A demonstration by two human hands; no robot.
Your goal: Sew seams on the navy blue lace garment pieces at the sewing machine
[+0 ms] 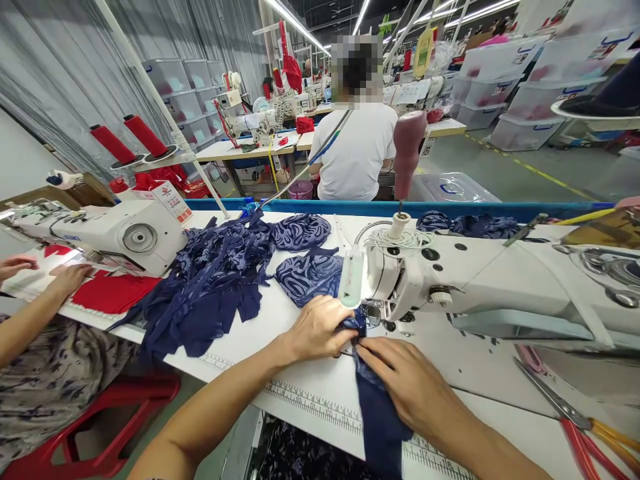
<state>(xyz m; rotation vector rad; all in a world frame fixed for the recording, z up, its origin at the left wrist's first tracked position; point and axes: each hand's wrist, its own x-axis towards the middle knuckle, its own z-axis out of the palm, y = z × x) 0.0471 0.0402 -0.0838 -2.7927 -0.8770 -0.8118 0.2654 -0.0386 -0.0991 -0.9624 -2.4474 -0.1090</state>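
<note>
A white sewing machine [425, 280] stands in front of me. My left hand [320, 330] is closed on the navy fabric [383, 420] beside the needle area, its fingers bent round the edge. My right hand [413, 380] pinches the same fabric just to the right, with thumb and fingers close to the left hand's. From there the fabric hangs down over the table's front edge. Patterned blue bra cups [310, 277] lie just behind my left hand. The needle and presser foot are largely hidden by the machine's head and the fabric.
Left of me is a pile of navy fabric pieces [215, 287]. Red-handled scissors [575, 420] lie at the right. A ruler strip [315, 403] runs along the table's front. A co-worker's hands [65, 280] work with red fabric [113, 293] at the neighbouring machine; another person sits ahead.
</note>
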